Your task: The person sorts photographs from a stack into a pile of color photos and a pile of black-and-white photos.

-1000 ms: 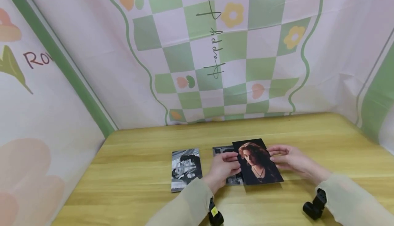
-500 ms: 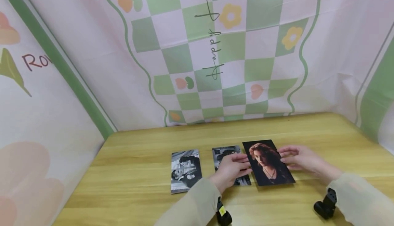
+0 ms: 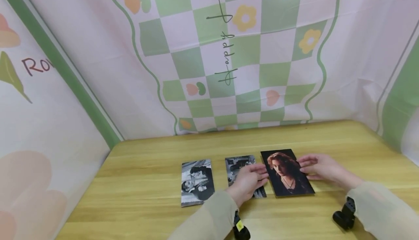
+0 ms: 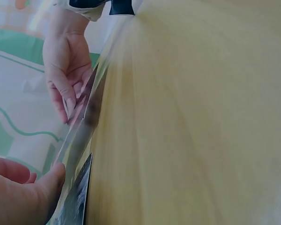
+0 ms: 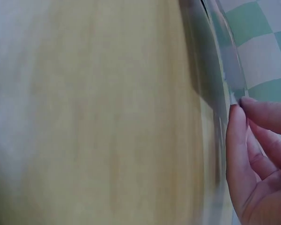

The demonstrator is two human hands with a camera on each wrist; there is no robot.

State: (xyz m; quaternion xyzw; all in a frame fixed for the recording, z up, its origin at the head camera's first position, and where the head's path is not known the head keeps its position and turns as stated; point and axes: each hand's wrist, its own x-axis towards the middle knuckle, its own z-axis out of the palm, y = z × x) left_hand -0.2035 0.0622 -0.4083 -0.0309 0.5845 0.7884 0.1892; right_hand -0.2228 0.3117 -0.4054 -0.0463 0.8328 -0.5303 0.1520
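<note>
Three photos lie in a row on the wooden table (image 3: pixel 343 142). A colour portrait photo (image 3: pixel 287 172) is the rightmost and lies flat. My left hand (image 3: pixel 258 174) touches its left edge with relaxed fingers and rests over part of the middle black-and-white photo (image 3: pixel 240 163). My right hand (image 3: pixel 304 167) touches the portrait's right edge with straight fingers. In the left wrist view the portrait photo (image 4: pixel 82 136) is seen edge-on, between my left hand's thumb (image 4: pixel 51 183) and the right hand (image 4: pixel 65 89). The right wrist view shows my right hand's fingertips (image 5: pixel 236 140) at the blurred photo edge.
A second black-and-white photo (image 3: pixel 197 182) lies further left. A checkered green, white and pink cloth backdrop (image 3: pixel 229 51) walls the table at the back and both sides. Black wrist camera mounts (image 3: pixel 343 216) hang below my sleeves, close to the table's near edge.
Both hands slid the colour portrait to the right and set it flat beside the middle photo, which it had partly covered. The left photo has not moved.
</note>
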